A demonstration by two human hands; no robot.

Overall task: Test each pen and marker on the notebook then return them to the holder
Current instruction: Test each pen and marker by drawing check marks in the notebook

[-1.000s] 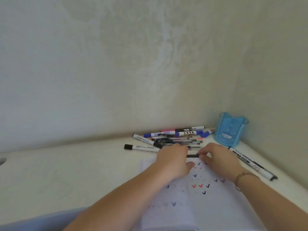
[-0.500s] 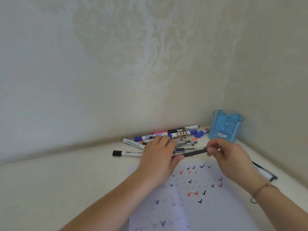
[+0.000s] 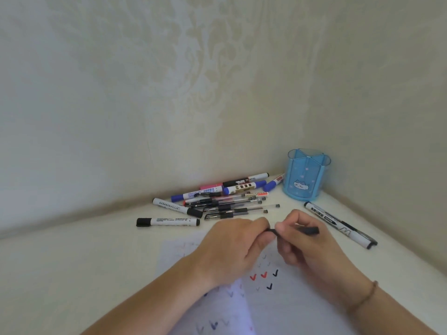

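Observation:
Both hands meet over the open notebook (image 3: pixel 285 308), whose page carries several red, blue and black check marks. My right hand (image 3: pixel 307 245) grips a black pen (image 3: pixel 308 230) whose end sticks out to the right. My left hand (image 3: pixel 232 247) pinches the pen's left end (image 3: pixel 271 230) with its fingertips. A pile of pens and markers (image 3: pixel 222 197) lies on the white table behind the hands. The blue translucent holder (image 3: pixel 306 176) stands in the corner at the back right and looks empty.
A black-capped white marker (image 3: pixel 168 222) lies alone left of the pile. Another white marker (image 3: pixel 341 224) lies slanted at the right, near the table's right edge. Walls close the back and right sides of the table (image 3: pixel 72 262).
Both hands drew back from the pile toward me with the black pen. The pen now sits lower over the notebook, and my left fingertips have closed on its left end.

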